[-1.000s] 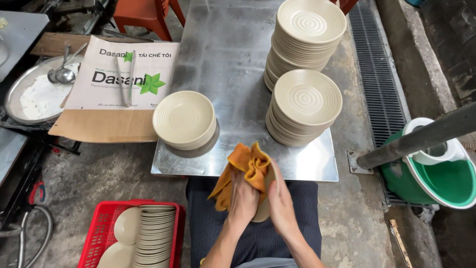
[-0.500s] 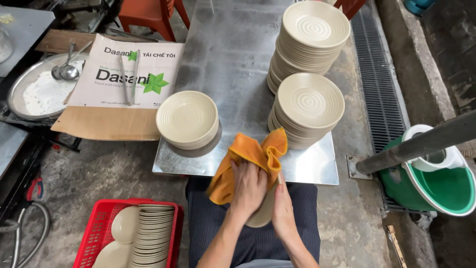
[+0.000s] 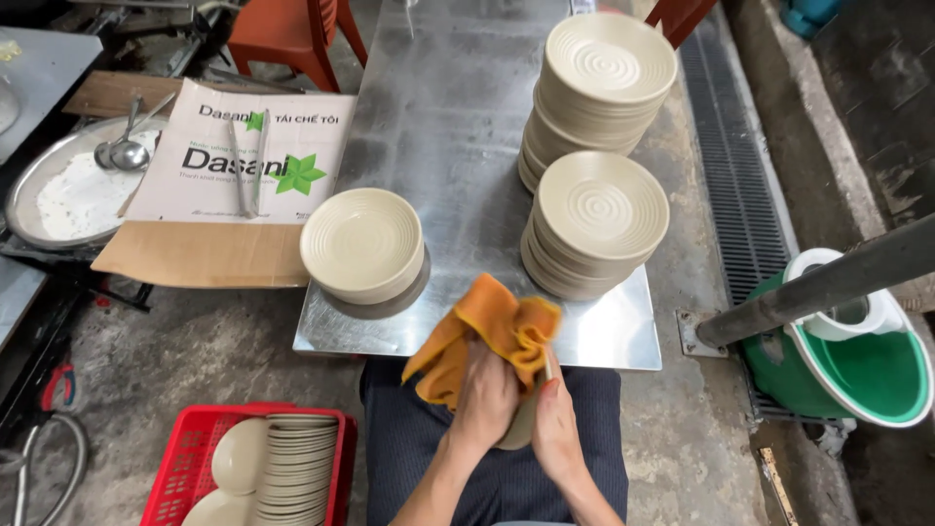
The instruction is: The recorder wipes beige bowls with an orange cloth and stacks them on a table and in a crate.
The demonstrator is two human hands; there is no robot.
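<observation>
Over my lap, my left hand point(image 3: 484, 397) presses an orange cloth point(image 3: 492, 333) against a beige plate point(image 3: 524, 424), which is mostly hidden. My right hand point(image 3: 553, 419) grips that plate by its right edge. Both hands sit just below the near edge of a steel table point(image 3: 448, 127). On the table stand a short stack of beige bowls point(image 3: 362, 248) at the left and two tall stacks of upturned beige plates point(image 3: 596, 226) point(image 3: 602, 80) at the right.
A red crate point(image 3: 195, 458) with plates on edge sits on the floor at lower left. A flattened cardboard box point(image 3: 209, 195) and a round metal tray point(image 3: 58, 200) with spoons lie at the left. A green bucket point(image 3: 857, 370) and a floor drain grate point(image 3: 730, 166) are at the right.
The cloth has shifted over the plate as my hands rub and turn it. My view has moved slightly nearer the table edge.
</observation>
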